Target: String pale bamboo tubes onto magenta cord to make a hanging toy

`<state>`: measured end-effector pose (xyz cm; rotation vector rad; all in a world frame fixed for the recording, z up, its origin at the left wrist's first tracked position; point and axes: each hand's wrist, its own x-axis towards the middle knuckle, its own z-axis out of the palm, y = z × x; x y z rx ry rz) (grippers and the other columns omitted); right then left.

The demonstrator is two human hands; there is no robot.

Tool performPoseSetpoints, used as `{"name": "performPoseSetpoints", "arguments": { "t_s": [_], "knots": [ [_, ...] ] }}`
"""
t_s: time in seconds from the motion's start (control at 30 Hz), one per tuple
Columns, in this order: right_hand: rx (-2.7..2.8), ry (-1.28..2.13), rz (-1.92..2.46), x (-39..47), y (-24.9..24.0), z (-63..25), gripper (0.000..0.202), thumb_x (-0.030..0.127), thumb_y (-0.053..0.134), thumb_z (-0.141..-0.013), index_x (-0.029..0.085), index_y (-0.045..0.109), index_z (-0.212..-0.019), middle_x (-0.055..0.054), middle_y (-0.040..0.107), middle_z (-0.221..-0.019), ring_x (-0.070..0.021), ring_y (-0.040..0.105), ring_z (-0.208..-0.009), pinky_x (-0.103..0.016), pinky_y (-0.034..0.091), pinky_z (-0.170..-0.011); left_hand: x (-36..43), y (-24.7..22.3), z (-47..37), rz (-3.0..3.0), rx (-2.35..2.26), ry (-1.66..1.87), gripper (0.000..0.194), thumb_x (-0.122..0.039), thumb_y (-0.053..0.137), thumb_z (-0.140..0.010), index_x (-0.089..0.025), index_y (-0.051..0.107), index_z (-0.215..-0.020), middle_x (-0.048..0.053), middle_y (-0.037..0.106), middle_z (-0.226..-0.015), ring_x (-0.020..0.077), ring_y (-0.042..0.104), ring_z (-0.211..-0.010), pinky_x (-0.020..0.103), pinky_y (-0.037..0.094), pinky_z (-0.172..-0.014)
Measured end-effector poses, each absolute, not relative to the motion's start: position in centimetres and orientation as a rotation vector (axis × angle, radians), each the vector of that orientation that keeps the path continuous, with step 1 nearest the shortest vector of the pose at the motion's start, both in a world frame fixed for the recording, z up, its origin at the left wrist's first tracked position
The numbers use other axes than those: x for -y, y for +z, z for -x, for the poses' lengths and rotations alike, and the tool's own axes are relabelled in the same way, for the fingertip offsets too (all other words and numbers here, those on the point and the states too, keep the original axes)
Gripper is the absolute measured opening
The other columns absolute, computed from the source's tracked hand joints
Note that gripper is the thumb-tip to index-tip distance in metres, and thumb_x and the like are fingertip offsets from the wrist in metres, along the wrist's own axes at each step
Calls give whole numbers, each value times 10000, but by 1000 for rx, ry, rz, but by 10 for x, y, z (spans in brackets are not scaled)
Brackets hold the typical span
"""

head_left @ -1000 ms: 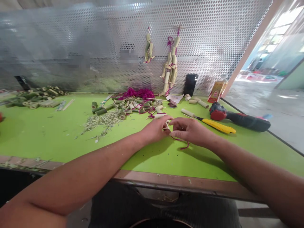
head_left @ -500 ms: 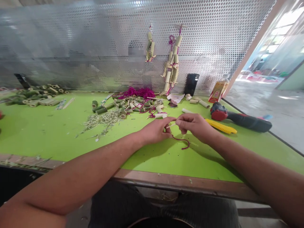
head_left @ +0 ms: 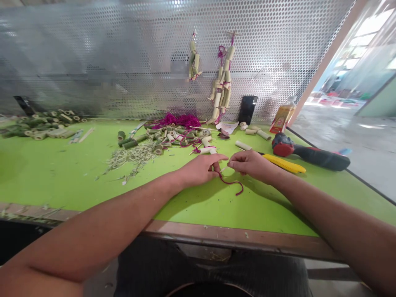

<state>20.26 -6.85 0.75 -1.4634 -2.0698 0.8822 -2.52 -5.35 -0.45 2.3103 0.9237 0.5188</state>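
1. Left hand (head_left: 201, 167): over the tabletop (head_left: 198, 208), between its front and back edges. Thumb and forefinger are spread, the other fingers bent; whether they grip anything cannot be told, as the palm side is hidden.
2. Right hand (head_left: 250, 165): just beside the left, a small gap between the two. Thumb and forefinger are pinched together on a thin stick (head_left: 224, 168).
3. Stick: in the gap between the hands, its free end pointing to the left fingers. Contact there cannot be made out.
4. Purple string (head_left: 230, 182): runs from beneath the left fingers toward the right, ending in a curl on the front-edge side of the right hand.
5. Yellow knife (head_left: 285, 163): lies behind the right forearm, toward the right edge. A bamboo tube (head_left: 243, 145) lies near it.
6. Power tool (head_left: 321, 157): red and black, lying close to the right edge.
7. Bamboo pieces (head_left: 140, 139): heaped toward the back edge, with purple yarn (head_left: 182, 121) behind and pale shavings (head_left: 136, 156) in front.
8. Phone (head_left: 248, 109): upright at the back edge, leaning on the metal panel (head_left: 139, 53).
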Motion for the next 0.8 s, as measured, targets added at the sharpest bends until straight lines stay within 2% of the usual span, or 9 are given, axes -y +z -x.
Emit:
{"name": "performPoseSetpoints", "arguments": {
  "t_s": [0.17, 0.3, 0.43, 0.53, 0.67, 0.8],
  "knots": [
    [2139, 976, 1432, 67, 5, -201, 321, 469, 583, -793, 165, 683, -768, 18, 518, -610, -122, 423, -572, -286, 327, -565, 52, -6, 24, -2329, -910, 521, 599, -158, 655, -816, -212, 553, -1404, 18, 718, -964, 124, 603, -763, 255, 458, -715],
    [2136, 997, 1417, 67, 3, -198, 318, 465, 585, -795, 165, 685, -761, 18, 536, -631, -117, 402, -572, -283, 316, -561, 53, -3, 22, -2404, -1012, 653, 559, -217, 722, -790, -193, 611, -1337, 53, 688, -1064, 140, 602, -818, 273, 463, -756],
    [2147, 1004, 1378, 65, -3, -195, 339, 482, 579, -823, 171, 702, -770, 32, 484, -595, -115, 359, -561, -280, 287, -548, 55, 1, 22, -2368, -1104, 641, 432, -283, 659, -851, -190, 640, -1271, 28, 698, -903, 147, 606, -753, 271, 447, -708],
    [2131, 994, 1354, 64, -7, -193, 330, 477, 579, -833, 180, 686, -737, 29, 494, -600, -120, 380, -574, -279, 307, -564, 57, 3, 23, -2369, -1139, 619, 296, -369, 555, -927, -181, 669, -1126, 24, 698, -844, 153, 604, -734, 272, 420, -673],
    [2084, 985, 1340, 61, -10, -192, 317, 466, 583, -834, 185, 669, -717, 10, 575, -652, -136, 459, -627, -280, 368, -627, 57, 5, 26, -2444, -1191, 464, 272, -443, 590, -891, -175, 629, -862, 13, 650, -748, 150, 546, -666, 269, 351, -590],
    [2119, 938, 1345, 63, -8, -191, 325, 467, 561, -844, 182, 679, -742, 15, 548, -652, -138, 459, -636, -278, 369, -629, 56, 10, 31, -2467, -1224, 430, 261, -400, 529, -928, -175, 609, -823, 13, 625, -739, 143, 518, -654, 270, 333, -590]
  ]
}}
